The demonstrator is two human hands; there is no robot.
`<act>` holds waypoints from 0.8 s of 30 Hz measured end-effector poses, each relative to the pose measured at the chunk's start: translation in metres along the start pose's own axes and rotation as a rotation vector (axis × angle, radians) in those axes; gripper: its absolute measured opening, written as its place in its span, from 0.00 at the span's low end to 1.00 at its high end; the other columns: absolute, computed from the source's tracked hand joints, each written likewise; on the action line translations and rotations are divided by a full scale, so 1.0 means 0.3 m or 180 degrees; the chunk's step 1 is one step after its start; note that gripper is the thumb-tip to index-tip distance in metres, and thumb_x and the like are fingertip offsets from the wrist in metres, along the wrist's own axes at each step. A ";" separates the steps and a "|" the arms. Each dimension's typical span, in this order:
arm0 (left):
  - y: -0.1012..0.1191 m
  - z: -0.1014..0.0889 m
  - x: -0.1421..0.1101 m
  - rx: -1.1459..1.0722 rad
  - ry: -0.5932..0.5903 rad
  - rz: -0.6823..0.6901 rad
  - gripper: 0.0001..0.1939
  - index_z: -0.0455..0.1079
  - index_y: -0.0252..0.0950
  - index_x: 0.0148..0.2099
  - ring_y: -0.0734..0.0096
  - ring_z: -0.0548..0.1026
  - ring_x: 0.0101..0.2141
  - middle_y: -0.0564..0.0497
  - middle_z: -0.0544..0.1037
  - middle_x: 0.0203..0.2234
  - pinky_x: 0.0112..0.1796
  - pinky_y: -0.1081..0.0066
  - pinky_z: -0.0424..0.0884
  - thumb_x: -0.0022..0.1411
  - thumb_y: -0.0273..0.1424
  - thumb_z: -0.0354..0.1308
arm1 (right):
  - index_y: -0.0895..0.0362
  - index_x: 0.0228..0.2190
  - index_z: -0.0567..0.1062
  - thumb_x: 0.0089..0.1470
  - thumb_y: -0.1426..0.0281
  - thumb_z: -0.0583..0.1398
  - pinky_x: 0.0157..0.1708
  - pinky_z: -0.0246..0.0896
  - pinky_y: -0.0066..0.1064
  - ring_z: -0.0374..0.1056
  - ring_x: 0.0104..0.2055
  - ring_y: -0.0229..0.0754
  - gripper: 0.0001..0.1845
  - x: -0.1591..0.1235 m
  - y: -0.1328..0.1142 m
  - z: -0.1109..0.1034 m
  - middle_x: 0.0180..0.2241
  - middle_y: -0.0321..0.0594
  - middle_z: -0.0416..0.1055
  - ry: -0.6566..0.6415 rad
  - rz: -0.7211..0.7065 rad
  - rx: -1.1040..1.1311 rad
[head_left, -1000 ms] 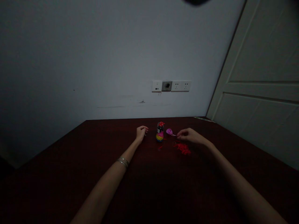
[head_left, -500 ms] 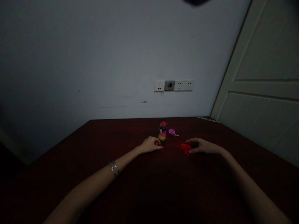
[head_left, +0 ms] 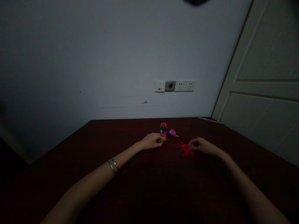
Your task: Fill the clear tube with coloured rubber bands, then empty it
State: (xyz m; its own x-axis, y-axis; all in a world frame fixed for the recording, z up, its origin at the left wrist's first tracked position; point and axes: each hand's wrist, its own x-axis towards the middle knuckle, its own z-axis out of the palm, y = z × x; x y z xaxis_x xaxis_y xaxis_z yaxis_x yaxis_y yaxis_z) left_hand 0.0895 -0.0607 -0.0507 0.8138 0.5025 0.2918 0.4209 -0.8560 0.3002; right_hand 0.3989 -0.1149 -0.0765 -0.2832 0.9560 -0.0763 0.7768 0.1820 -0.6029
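A small clear jar (head_left: 163,128) stands on the table, with pink, yellow and blue layers low down, a dark middle and red bits at its top. My left hand (head_left: 151,141) is at the jar's lower left side, fingers curled together and partly covering it. What its fingertips hold, if anything, is too small to make out. Right of the jar lies a loose pile of red strands (head_left: 185,149). My right hand (head_left: 202,145) pinches at the right side of this pile, thumb and fingers together on the strands.
Behind the pile is a small pink-purple cup-like piece (head_left: 172,132) with a pale string. The dark red-brown table (head_left: 130,186) meets a wall with a row of sockets (head_left: 174,86). A white panelled door (head_left: 261,87) stands at the right.
My left hand has moved slightly up to the jar's lower side. My right hand's fingers have closed onto the red strands, which have spread slightly to the right.
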 end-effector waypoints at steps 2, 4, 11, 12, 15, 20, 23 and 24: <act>-0.002 -0.066 0.025 -0.0270 0.0430 -0.0024 0.06 0.70 0.33 0.32 0.75 0.68 0.30 0.51 0.73 0.30 0.32 0.76 0.62 0.54 0.28 0.53 | 0.59 0.30 0.76 0.43 0.57 0.59 0.27 0.56 0.28 0.63 0.28 0.39 0.18 0.004 0.007 0.003 0.25 0.39 0.70 -0.0005 -0.0006 0.0034; 0.000 -0.137 0.057 -0.0438 0.0721 -0.0105 0.07 0.71 0.32 0.31 0.75 0.68 0.29 0.51 0.72 0.27 0.32 0.75 0.62 0.53 0.29 0.54 | 0.59 0.29 0.76 0.43 0.58 0.59 0.27 0.56 0.28 0.63 0.28 0.39 0.17 0.005 0.010 0.006 0.25 0.39 0.70 0.0026 -0.0001 0.0050; 0.019 -0.276 0.187 -0.0370 0.0576 -0.0283 0.07 0.73 0.30 0.29 0.78 0.64 0.23 0.52 0.70 0.21 0.27 0.75 0.58 0.49 0.26 0.55 | 0.59 0.30 0.77 0.44 0.59 0.59 0.30 0.59 0.30 0.65 0.29 0.40 0.16 -0.002 -0.003 0.013 0.27 0.40 0.72 0.0091 0.0006 0.0079; 0.020 -0.278 0.202 -0.0349 0.0430 -0.0301 0.07 0.74 0.29 0.29 0.78 0.63 0.22 0.52 0.70 0.19 0.26 0.75 0.57 0.48 0.25 0.55 | 0.59 0.30 0.76 0.45 0.60 0.59 0.31 0.59 0.30 0.65 0.29 0.40 0.16 -0.002 -0.004 0.012 0.28 0.40 0.72 0.0086 -0.0006 0.0054; 0.021 -0.274 0.236 -0.0284 0.0096 -0.0335 0.07 0.74 0.29 0.27 0.79 0.62 0.21 0.52 0.70 0.17 0.25 0.75 0.56 0.47 0.24 0.54 | 0.59 0.30 0.76 0.45 0.62 0.58 0.31 0.59 0.30 0.65 0.30 0.40 0.14 -0.003 -0.006 0.009 0.28 0.40 0.72 0.0086 -0.0024 -0.0017; 0.019 -0.263 0.260 -0.0264 -0.0041 -0.0340 0.07 0.74 0.29 0.25 0.79 0.63 0.20 0.52 0.71 0.16 0.24 0.75 0.55 0.45 0.24 0.55 | 0.59 0.30 0.76 0.45 0.62 0.58 0.31 0.58 0.30 0.65 0.29 0.40 0.15 -0.010 -0.021 0.005 0.27 0.40 0.72 0.0109 0.0004 -0.0084; 0.022 -0.264 0.262 -0.0305 -0.0017 -0.0311 0.06 0.74 0.29 0.24 0.78 0.63 0.19 0.51 0.71 0.16 0.24 0.75 0.55 0.44 0.24 0.56 | 0.59 0.29 0.76 0.45 0.61 0.58 0.30 0.58 0.29 0.65 0.29 0.40 0.15 -0.013 -0.031 0.005 0.27 0.40 0.72 0.0151 0.0054 -0.0082; 0.024 -0.267 0.262 -0.0323 -0.0015 -0.0298 0.06 0.75 0.29 0.24 0.78 0.63 0.19 0.51 0.72 0.16 0.23 0.74 0.55 0.44 0.25 0.57 | 0.59 0.29 0.76 0.44 0.61 0.58 0.29 0.58 0.29 0.65 0.29 0.40 0.14 -0.014 -0.033 0.005 0.27 0.40 0.72 0.0167 0.0055 -0.0091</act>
State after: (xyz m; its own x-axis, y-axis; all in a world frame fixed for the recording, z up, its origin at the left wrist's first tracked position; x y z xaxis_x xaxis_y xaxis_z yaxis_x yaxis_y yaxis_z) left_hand 0.1244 -0.0176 0.0471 0.7748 0.5790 0.2540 0.4527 -0.7885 0.4163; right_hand 0.3916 -0.1210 -0.0713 -0.2404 0.9697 -0.0443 0.7972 0.1712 -0.5790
